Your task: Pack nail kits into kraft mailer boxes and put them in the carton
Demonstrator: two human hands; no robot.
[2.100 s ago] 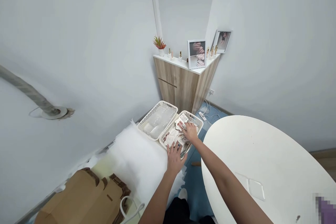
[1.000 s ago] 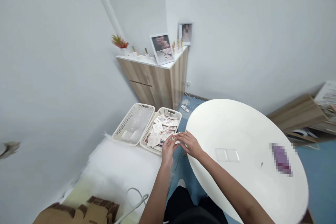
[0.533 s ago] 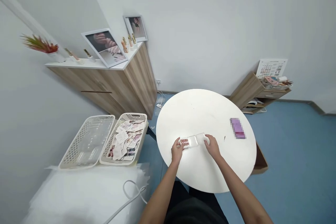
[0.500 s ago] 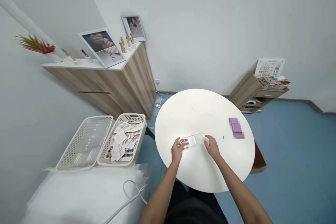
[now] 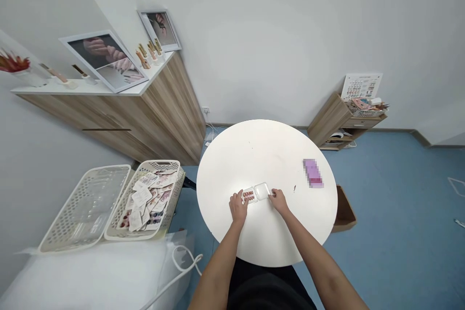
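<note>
"Where's the see-through case?"

"On the round table, opened out, well in from every rim. A card of red nails lies over its left half; the left hand has thumb and fingers clasping the card's left end."

"The right hand?"

"Fingertips at the lid's outer edge; too small from here to tell whether they pinch."

"Elbow room?"

"Tabletop stretches wide towards the far rim. A purple thing sits near the right rim; two white baskets stand left, apart from the table."
</note>
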